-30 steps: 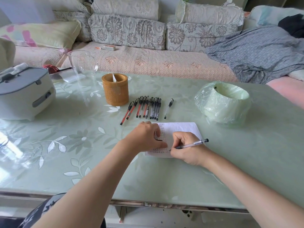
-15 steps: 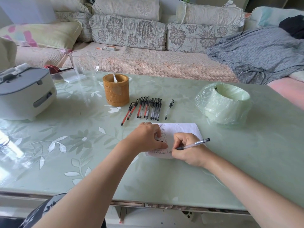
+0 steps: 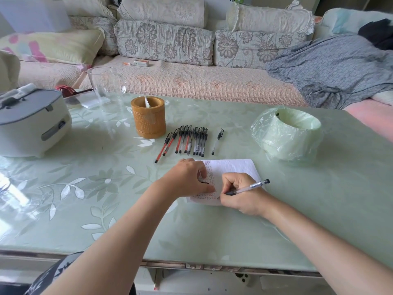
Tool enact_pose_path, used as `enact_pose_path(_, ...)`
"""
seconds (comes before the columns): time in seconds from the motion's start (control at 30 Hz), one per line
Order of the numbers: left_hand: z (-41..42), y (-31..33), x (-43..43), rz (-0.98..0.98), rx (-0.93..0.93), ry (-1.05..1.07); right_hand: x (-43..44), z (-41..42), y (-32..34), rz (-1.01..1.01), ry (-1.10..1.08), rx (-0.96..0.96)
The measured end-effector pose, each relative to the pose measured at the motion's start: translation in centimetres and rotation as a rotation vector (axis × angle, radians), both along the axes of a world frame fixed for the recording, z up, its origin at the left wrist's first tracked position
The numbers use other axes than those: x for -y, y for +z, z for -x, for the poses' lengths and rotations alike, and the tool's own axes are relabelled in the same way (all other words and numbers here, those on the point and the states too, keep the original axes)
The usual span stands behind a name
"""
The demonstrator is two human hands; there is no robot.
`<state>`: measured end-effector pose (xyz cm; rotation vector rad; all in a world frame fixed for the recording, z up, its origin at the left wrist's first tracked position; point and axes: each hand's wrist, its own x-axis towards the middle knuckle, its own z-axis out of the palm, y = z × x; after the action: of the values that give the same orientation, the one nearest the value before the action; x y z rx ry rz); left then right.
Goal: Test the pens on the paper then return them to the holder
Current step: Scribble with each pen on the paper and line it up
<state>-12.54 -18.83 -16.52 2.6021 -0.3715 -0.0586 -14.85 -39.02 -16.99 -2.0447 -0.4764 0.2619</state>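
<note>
pens [image 3: 189,140] lie in a tight row on the pale green desk [image 3: 106,209], just in front of the round bamboo holder [image 3: 148,122]. a single pen [image 3: 217,141] lies a little to the right of the row, apart from it. nearer the person sits the sheet of paper [image 3: 231,169], covered with rows of small marks. the right hand [image 3: 238,194] grips a clear pen [image 3: 248,186], fingers curled round it, with the tip down on the paper near its front edge. the left hand [image 3: 189,179] rests on the left part of the sheet, fingers bent. something small and dark shows under them, and i can't tell whether it is held. a white rice cooker [image 3: 32,124] stands far left, and a roll of pale green bags [image 3: 287,133] stands on the right.
</note>
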Motion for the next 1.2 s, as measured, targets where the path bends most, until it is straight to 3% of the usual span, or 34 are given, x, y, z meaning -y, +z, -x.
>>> enact_pose_path(0.2, 0.2, 0.4, -0.1, 0.001, -0.008, -0.003, -0.1, 0.0, 0.1, 0.026, -0.003, 0.013)
enact_pose_path(0.4, 0.5, 2.0, -1.5, -0.061, -0.073, -0.091, -0.1, -0.2, 0.3, -0.217, -0.131, -0.091)
enact_pose_path(0.73, 0.9, 2.3, -1.9, -0.021, -0.039, -0.043, -0.8, -0.3, 1.0, -0.234, -0.15, -0.156)
enact_pose_path(0.87, 0.9, 2.4, -1.9, -0.004, -0.034, -0.028, -1.0, -0.8, 2.0, -0.5, -0.162, -0.317)
enact_pose_path(0.97, 0.9, 2.4, -1.9, 0.002, -0.023, -0.031, -0.5, -0.8, 2.7, -0.612, -0.159, -0.329)
enact_pose_path(1.07, 0.8, 2.4, -1.8, 0.01, -0.017, -0.027, -0.3, -1.1, 2.8, -0.532, -0.17, -0.25)
enact_pose_path(1.2, 0.7, 2.5, -1.7, 0.023, -0.002, -0.024, -0.1, -1.5, 2.6, -0.126, -0.199, -0.031)
